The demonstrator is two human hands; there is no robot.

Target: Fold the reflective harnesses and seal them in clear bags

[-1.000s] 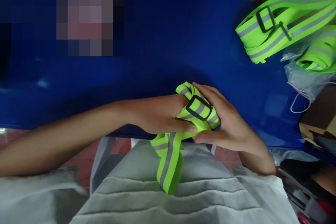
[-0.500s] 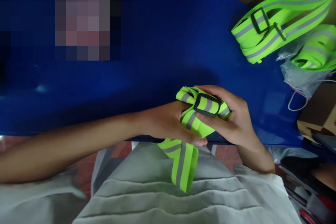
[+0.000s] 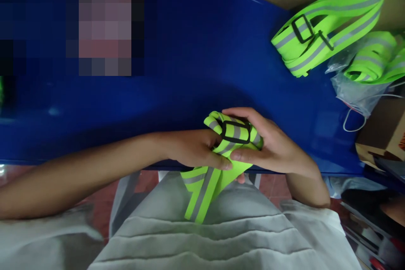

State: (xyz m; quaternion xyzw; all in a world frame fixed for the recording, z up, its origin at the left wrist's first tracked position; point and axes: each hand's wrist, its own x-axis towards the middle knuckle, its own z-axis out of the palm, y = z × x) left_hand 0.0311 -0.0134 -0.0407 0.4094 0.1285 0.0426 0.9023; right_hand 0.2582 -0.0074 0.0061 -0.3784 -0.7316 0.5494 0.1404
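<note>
Both my hands are on one neon green reflective strap (image 3: 226, 147) with a grey stripe, at the table's near edge. My left hand (image 3: 198, 148) is closed round its lower part, thumb on top and most fingers hidden beneath. My right hand (image 3: 268, 139) grips the bundled upper part, with its thumb lying just below a black rectangular buckle (image 3: 236, 132). From under my left hand a tail of strap (image 3: 201, 196) hangs over my lap. A short loop pokes out at the bundle's upper left.
Folded green straps (image 3: 325, 29) with black buckles lie at the upper right of the blue table (image 3: 177, 71). Beside them are a rolled strap (image 3: 368, 59), a clear plastic bag (image 3: 357, 93) with a white cord, and a cardboard box (image 3: 382, 130). A pixelated patch covers the upper left.
The bundle and my right hand have shifted slightly left and down. My left thumb has drawn back left along the strap, and the hanging tail has swung left.
</note>
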